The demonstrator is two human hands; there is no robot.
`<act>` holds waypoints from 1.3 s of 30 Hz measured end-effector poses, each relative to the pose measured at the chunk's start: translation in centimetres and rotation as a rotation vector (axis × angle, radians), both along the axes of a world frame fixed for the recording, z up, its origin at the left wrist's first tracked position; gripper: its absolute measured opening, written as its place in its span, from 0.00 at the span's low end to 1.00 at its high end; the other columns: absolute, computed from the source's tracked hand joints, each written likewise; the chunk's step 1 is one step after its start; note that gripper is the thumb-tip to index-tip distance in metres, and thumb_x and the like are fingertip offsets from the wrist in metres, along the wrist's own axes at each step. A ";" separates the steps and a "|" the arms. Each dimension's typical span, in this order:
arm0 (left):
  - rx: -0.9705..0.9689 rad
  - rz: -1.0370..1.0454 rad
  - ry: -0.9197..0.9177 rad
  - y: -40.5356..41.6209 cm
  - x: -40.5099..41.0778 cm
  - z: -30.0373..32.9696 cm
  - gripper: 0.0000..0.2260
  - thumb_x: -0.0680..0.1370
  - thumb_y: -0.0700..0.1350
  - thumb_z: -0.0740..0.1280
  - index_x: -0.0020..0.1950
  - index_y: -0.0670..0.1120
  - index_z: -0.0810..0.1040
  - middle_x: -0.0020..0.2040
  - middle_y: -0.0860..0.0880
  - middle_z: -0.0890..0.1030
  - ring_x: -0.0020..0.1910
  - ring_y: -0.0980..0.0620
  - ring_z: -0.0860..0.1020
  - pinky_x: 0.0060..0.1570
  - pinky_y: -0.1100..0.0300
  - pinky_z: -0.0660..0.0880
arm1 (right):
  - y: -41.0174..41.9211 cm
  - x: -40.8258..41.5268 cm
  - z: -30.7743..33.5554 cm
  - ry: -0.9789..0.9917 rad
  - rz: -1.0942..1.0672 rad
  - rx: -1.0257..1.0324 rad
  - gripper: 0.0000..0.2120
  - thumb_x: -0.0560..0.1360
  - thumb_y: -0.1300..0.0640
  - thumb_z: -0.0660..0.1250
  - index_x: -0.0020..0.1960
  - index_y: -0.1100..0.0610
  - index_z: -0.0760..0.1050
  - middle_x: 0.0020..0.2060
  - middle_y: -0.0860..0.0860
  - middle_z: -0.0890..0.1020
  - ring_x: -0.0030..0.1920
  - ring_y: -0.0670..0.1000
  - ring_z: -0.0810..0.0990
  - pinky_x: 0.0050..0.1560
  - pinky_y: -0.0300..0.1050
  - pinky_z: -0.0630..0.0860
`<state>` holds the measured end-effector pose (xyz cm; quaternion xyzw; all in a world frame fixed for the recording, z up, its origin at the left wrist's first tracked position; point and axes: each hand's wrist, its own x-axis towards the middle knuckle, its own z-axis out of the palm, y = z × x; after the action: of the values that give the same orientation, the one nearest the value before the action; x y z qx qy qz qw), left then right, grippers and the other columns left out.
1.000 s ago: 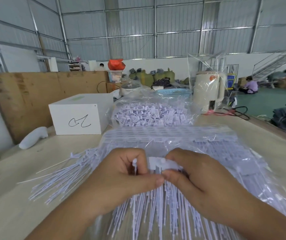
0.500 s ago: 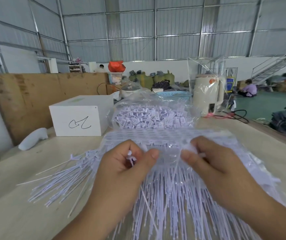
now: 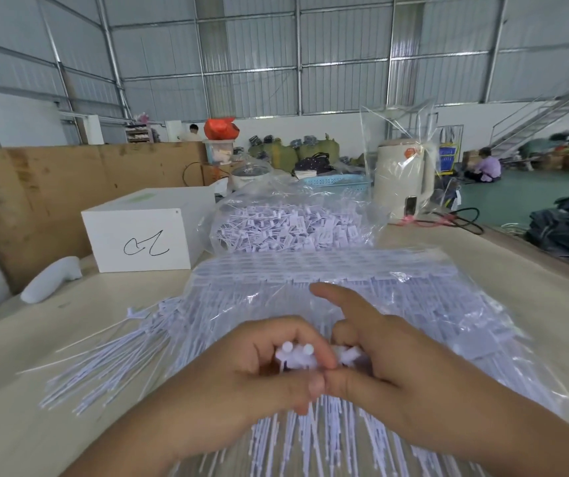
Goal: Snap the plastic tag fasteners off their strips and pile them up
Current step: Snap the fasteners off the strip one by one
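I see a black hand-drawn squiggle on the white box point(image 3: 138, 232). I cannot read it as a word or number.

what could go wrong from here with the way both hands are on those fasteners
1. The left hand and right hand pinch a small cluster of fasteners between them; a snapped piece could fall unnoticed into the unsorted strips below.
2. The loose fasteners fanned out at the left could get swept off the table.
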<state>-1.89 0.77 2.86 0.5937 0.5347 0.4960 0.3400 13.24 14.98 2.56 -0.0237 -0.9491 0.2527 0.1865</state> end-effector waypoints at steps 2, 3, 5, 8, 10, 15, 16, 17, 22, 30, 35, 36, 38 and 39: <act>-0.038 -0.057 -0.002 -0.2 -0.1 0.2 0.04 0.74 0.42 0.72 0.46 0.51 0.81 0.37 0.57 0.78 0.33 0.62 0.74 0.35 0.71 0.71 | -0.3 0.0 0.1 -0.016 0.005 0.049 0.23 0.73 0.31 0.58 0.66 0.33 0.59 0.40 0.43 0.78 0.36 0.39 0.76 0.35 0.35 0.71; -0.046 -0.061 0.004 -0.3 -0.2 0.2 0.04 0.73 0.42 0.72 0.44 0.51 0.81 0.37 0.57 0.78 0.33 0.62 0.74 0.35 0.71 0.71 | -0.5 0.1 0.2 -0.012 0.002 0.092 0.16 0.76 0.34 0.60 0.60 0.38 0.66 0.40 0.43 0.78 0.37 0.40 0.76 0.36 0.35 0.72; -0.043 -0.027 0.028 -0.2 -0.2 0.3 0.04 0.72 0.45 0.73 0.40 0.52 0.80 0.34 0.56 0.78 0.32 0.59 0.75 0.34 0.68 0.72 | -0.8 0.3 0.6 0.001 -0.036 0.196 0.14 0.75 0.36 0.59 0.46 0.46 0.70 0.37 0.43 0.75 0.38 0.42 0.74 0.36 0.39 0.72; -0.035 0.031 0.035 -0.3 -0.7 0.4 0.06 0.69 0.47 0.75 0.36 0.52 0.79 0.31 0.55 0.76 0.30 0.58 0.74 0.33 0.67 0.71 | -0.4 0.6 1.2 -0.005 -0.127 0.276 0.24 0.72 0.29 0.54 0.35 0.49 0.66 0.30 0.45 0.71 0.32 0.44 0.71 0.31 0.40 0.64; -0.087 -0.019 0.045 -0.6 -0.9 0.6 0.07 0.68 0.46 0.76 0.35 0.52 0.79 0.30 0.55 0.76 0.30 0.59 0.74 0.34 0.68 0.70 | 0.1 0.8 1.4 -0.035 -0.134 0.202 0.24 0.72 0.30 0.58 0.33 0.50 0.66 0.28 0.45 0.72 0.30 0.44 0.71 0.30 0.41 0.63; -0.185 -0.155 0.067 -0.9 -0.7 1.0 0.10 0.68 0.42 0.76 0.32 0.53 0.78 0.28 0.55 0.78 0.28 0.61 0.73 0.32 0.69 0.68 | -0.3 0.5 1.2 -0.073 -0.121 0.186 0.20 0.72 0.30 0.61 0.33 0.44 0.66 0.31 0.43 0.73 0.33 0.43 0.72 0.30 0.40 0.63; -0.158 -0.119 0.048 -0.9 -0.5 1.1 0.12 0.68 0.42 0.76 0.31 0.53 0.76 0.27 0.56 0.75 0.26 0.61 0.71 0.30 0.69 0.66 | -0.3 0.4 1.3 -0.044 -0.133 0.160 0.20 0.72 0.30 0.61 0.33 0.45 0.66 0.30 0.44 0.73 0.32 0.43 0.72 0.30 0.41 0.62; -0.111 -0.058 0.021 -0.8 -0.3 1.0 0.14 0.67 0.43 0.77 0.29 0.53 0.73 0.26 0.58 0.71 0.25 0.61 0.68 0.28 0.69 0.65 | -0.3 0.3 1.3 0.002 -0.152 0.127 0.21 0.73 0.31 0.60 0.33 0.46 0.66 0.29 0.46 0.72 0.31 0.44 0.71 0.30 0.42 0.63; 0.189 0.296 -0.025 0.5 2.0 0.3 0.20 0.66 0.37 0.74 0.26 0.50 0.64 0.22 0.58 0.65 0.22 0.61 0.62 0.25 0.72 0.62 | -1.3 -0.5 0.5 0.212 -0.322 0.061 0.28 0.71 0.27 0.56 0.32 0.52 0.64 0.24 0.47 0.68 0.26 0.47 0.68 0.27 0.42 0.61; 0.219 0.335 -0.088 0.5 2.2 -0.2 0.12 0.63 0.41 0.76 0.28 0.50 0.73 0.25 0.54 0.68 0.24 0.57 0.64 0.26 0.70 0.64 | 0.7 0.6 0.7 0.340 -0.254 -0.151 0.23 0.74 0.33 0.62 0.33 0.51 0.69 0.22 0.45 0.67 0.23 0.44 0.65 0.24 0.33 0.60; 0.120 0.128 -0.074 0.1 1.4 -0.1 0.11 0.67 0.37 0.76 0.37 0.50 0.77 0.32 0.55 0.76 0.30 0.59 0.71 0.31 0.69 0.69 | -0.2 0.1 0.2 0.142 -0.082 -0.054 0.16 0.74 0.33 0.59 0.50 0.44 0.74 0.25 0.51 0.72 0.25 0.47 0.69 0.27 0.42 0.63; 0.107 0.119 -0.041 -0.1 1.3 0.0 0.11 0.66 0.39 0.76 0.39 0.51 0.76 0.33 0.56 0.77 0.31 0.58 0.71 0.32 0.69 0.69 | -0.2 0.1 0.2 0.139 -0.062 -0.077 0.15 0.74 0.34 0.59 0.51 0.44 0.74 0.26 0.50 0.72 0.25 0.46 0.69 0.28 0.42 0.63; 0.070 0.128 0.017 -0.1 1.2 0.0 0.11 0.66 0.43 0.75 0.42 0.54 0.76 0.36 0.56 0.78 0.33 0.57 0.72 0.34 0.69 0.69 | 0.0 0.2 0.2 0.129 -0.041 -0.092 0.16 0.74 0.35 0.59 0.56 0.42 0.72 0.27 0.52 0.73 0.26 0.46 0.70 0.30 0.41 0.63; 0.047 0.126 0.017 -0.1 1.2 0.0 0.12 0.67 0.44 0.75 0.44 0.54 0.76 0.38 0.56 0.79 0.34 0.57 0.73 0.35 0.69 0.70 | 0.0 0.2 0.3 0.118 -0.034 -0.089 0.18 0.74 0.33 0.59 0.58 0.41 0.71 0.29 0.54 0.75 0.27 0.46 0.71 0.30 0.40 0.64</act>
<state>-0.69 0.67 2.91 0.5707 0.5621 0.5239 0.2896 13.43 14.97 2.81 -0.0332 -0.9237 0.2925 0.2452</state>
